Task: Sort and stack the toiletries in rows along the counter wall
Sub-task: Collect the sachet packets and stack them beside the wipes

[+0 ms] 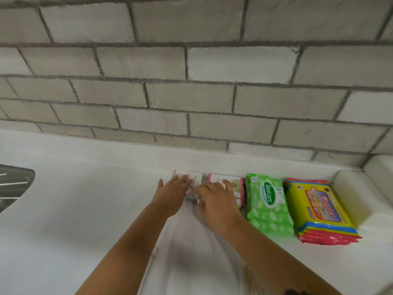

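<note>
A row of toiletry packs lies along the counter wall. From the left: a white pack (196,177), a pink-edged white pack (237,184), a stack of green Sanicare wipes (269,201) and a stack of yellow Giggles wipes (319,209). My left hand (172,192) lies flat on the white pack with straight fingers. My right hand (217,199) rests on the pink-edged pack, fingers spread, and hides most of it. Motion blur hides where the fingers meet between the two packs.
The white counter (85,209) runs to a grey brick wall (191,92). A steel sink (12,186) sits at the far left. A raised white ledge (361,188) closes the row at the right.
</note>
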`<state>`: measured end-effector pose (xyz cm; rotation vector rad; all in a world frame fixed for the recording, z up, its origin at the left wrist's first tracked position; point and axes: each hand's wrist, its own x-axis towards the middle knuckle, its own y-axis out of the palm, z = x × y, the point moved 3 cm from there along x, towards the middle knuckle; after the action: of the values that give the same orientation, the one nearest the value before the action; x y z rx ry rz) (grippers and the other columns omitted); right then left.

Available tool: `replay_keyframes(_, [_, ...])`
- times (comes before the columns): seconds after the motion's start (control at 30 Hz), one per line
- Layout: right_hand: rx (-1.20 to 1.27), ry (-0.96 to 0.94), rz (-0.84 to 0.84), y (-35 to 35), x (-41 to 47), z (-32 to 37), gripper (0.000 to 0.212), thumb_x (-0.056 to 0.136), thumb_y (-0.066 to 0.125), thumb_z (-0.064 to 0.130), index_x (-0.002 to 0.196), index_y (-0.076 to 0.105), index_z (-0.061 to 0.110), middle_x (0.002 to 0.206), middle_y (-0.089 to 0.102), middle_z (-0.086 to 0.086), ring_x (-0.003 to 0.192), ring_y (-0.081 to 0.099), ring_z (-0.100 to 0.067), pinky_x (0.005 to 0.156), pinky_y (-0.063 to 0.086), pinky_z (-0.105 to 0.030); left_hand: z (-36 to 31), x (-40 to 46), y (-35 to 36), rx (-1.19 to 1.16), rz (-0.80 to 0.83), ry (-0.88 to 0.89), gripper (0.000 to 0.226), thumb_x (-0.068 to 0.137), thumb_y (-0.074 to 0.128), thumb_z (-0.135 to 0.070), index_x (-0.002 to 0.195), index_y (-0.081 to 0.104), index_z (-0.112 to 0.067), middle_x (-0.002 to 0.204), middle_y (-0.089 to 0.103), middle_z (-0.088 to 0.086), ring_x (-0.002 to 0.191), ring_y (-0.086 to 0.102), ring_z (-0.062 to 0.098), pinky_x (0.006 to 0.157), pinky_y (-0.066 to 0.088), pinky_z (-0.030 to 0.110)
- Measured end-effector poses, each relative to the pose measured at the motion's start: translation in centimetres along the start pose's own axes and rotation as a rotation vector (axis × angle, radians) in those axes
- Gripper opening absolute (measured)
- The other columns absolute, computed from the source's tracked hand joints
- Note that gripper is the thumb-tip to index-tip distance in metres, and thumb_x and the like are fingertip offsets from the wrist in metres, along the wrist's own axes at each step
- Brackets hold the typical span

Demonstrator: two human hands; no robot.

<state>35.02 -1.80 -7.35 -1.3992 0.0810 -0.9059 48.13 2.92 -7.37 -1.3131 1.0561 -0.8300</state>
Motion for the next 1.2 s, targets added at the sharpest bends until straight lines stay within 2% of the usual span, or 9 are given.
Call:
replay_keyframes(0.13, [0.040,0.035,-0.027,-3.5,-1.5,0.1,0.027,0.072,0.046,0.028,0.087,0.069,0.026,0.086,0.071,0.005,0.078,0.067,-0.018,0.095,0.040,-0.046,-1.1,-0.9,-1.5,-0.127,-0.146,-0.029,0.055,0.103,0.029,-0.020,0.151,0.004,-0.025,0.159,0.002,-0.009,0.148,-0.002,0.015,0.118,0.005,0.049])
replay_keyframes(0.2, [0.067,0.067,-0.014,-5.1,-2.4,-0.3,0.025,0.073,0.052,0.026,0.092,0.068,0.024,0.090,0.070,0.003,0.083,0.066,-0.021,0.096,0.040,-0.048,-2.2,-1.8,-2.3,-0.254,-0.206,-0.017,0.052,0.102,0.029,-0.027,0.151,0.010,-0.025,0.159,0.008,-0.009,0.148,0.001,0.013,0.118,0.005,0.045])
replay_keyframes(0.3, [0.100,0.122,-0.030,-7.5,-4.7,-1.5,0.028,0.070,0.064,0.020,0.098,0.068,0.022,0.096,0.069,0.002,0.091,0.065,-0.023,0.098,0.035,-0.045,-4.9,-3.9,-3.4,-0.396,-0.347,0.048,0.048,0.099,0.041,-0.023,0.146,0.031,-0.022,0.155,0.028,-0.004,0.145,0.021,0.014,0.118,0.016,0.041])
replay_keyframes(0.4, [0.125,0.166,-0.066,-10.3,-7.5,-2.7,0.032,0.073,0.061,0.021,0.104,0.066,0.022,0.102,0.068,0.001,0.098,0.063,-0.022,0.100,0.025,-0.040,-8.3,-6.8,-4.1,-0.508,-0.491,0.139,0.040,0.093,0.053,-0.011,0.133,0.052,-0.013,0.141,0.050,0.004,0.133,0.044,0.021,0.111,0.030,0.033])
replay_keyframes(0.47, [0.130,0.197,-0.099,-12.4,-9.4,-3.5,0.031,0.073,0.061,0.022,0.103,0.066,0.022,0.100,0.069,0.002,0.096,0.064,-0.023,0.099,0.026,-0.038,-10.5,-8.6,-4.1,-0.549,-0.519,0.189,0.036,0.090,0.057,-0.009,0.126,0.058,-0.013,0.133,0.057,0.004,0.128,0.050,0.023,0.108,0.035,0.032])
replay_keyframes(0.53, [0.123,0.230,-0.126,-14.2,-11.6,-4.6,0.030,0.073,0.059,0.023,0.102,0.067,0.022,0.100,0.069,0.003,0.096,0.064,-0.022,0.097,0.025,-0.038,-12.7,-10.2,-4.0,-0.592,-0.512,0.203,0.033,0.089,0.059,-0.011,0.122,0.060,-0.015,0.128,0.060,0.002,0.125,0.052,0.023,0.106,0.037,0.031])
replay_keyframes(0.7, [0.138,0.355,-0.161,-18.3,-17.2,-7.1,0.034,0.073,0.055,0.028,0.104,0.067,0.023,0.100,0.069,0.004,0.096,0.064,-0.020,0.094,0.029,-0.037,-18.1,-13.7,-3.4,-0.687,-0.437,0.194,0.033,0.089,0.061,-0.016,0.121,0.061,-0.019,0.123,0.061,-0.002,0.115,0.056,0.016,0.093,0.032,0.015])
replay_keyframes(0.9, [0.093,0.449,-0.166,-22.7,-23.3,-10.1,0.034,0.077,0.051,0.029,0.108,0.064,0.025,0.105,0.068,0.006,0.096,0.063,-0.017,0.097,0.035,-0.041,-25.3,-15.1,-1.4,-0.696,-0.327,0.227,0.038,0.085,0.065,-0.020,0.123,0.059,-0.019,0.121,0.061,0.000,0.112,0.057,0.014,0.084,0.032,0.011])
replay_keyframes(1.2, [0.072,0.539,-0.192,-27.6,-30.9,-14.0,0.029,0.086,0.061,0.021,0.115,0.061,0.026,0.116,0.064,0.011,0.108,0.057,-0.010,0.103,0.024,-0.032,-34.8,-15.1,1.4,-0.629,-0.136,0.267,0.045,0.083,0.068,-0.021,0.125,0.055,-0.012,0.127,0.057,0.006,0.117,0.054,0.022,0.095,0.038,0.026])
